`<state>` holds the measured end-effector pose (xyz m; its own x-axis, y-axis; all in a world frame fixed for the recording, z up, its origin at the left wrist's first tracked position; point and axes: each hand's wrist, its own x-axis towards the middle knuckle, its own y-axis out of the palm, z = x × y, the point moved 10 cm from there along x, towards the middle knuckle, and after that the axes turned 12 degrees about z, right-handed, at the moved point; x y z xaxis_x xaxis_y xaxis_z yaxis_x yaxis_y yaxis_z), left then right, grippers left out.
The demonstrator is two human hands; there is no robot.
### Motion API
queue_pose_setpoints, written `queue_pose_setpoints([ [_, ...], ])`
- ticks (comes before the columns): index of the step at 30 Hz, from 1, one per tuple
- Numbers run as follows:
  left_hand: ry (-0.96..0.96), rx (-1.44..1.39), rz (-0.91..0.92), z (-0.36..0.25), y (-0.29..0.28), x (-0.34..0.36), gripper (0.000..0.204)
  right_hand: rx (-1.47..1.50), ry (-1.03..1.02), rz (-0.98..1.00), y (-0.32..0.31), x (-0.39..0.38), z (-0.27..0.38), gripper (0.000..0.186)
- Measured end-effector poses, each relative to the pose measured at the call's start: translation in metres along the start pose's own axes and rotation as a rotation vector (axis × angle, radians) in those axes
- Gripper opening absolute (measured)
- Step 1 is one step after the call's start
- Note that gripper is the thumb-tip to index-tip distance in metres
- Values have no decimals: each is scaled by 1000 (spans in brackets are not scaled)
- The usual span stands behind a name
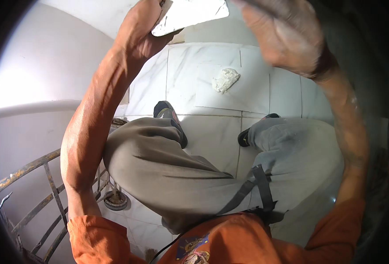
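A pale sheet [252,97] lies on the tiled floor [212,132]. Right of the sheet is the blurred right hand [287,39]; its grip runs out of view, width and contents impossible to tell. Left of the sheet, the left hand [148,37] has its grip closed on a white plate [190,15]. White paste [225,80] sits on the sheet.

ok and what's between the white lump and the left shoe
In the head view, part of the pale square under the white lump, then marbled floor tile, lies between it and the left shoe.
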<state>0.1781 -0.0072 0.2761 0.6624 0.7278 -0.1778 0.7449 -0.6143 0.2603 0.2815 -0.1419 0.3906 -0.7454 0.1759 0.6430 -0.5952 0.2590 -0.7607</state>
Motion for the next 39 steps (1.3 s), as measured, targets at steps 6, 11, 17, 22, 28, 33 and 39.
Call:
queue_pose_setpoints([
  [6, 186, 358, 28, -37, 53, -14, 26, -251, 166, 221, -31, -48, 45, 82],
  [11, 306, 1161, 18, -66, 94, -32, 28, -159, 223, 328, -39, -52, 45, 79],
  [17, 929, 1535, -39, -61, 77, -66, 67, -287, 273, 227, -41, -64, 34, 64],
  [22, 830, 1433, -25, -57, 58, -62, 59, -494, 634, 564, -23, -123, 0, 54],
  [28, 627, 1472, -220, -55, 2, -61, 55, -109, 1137, 301, -36, -179, -34, 44],
  [33, 591, 1520, -310, -55, -6, -71, 53, 21, 1487, 280, -41, -227, -48, 36],
  [39, 585, 1590, -365, -53, -5, -78, 50, 184, 1539, 63, -39, -238, -54, 34],
])
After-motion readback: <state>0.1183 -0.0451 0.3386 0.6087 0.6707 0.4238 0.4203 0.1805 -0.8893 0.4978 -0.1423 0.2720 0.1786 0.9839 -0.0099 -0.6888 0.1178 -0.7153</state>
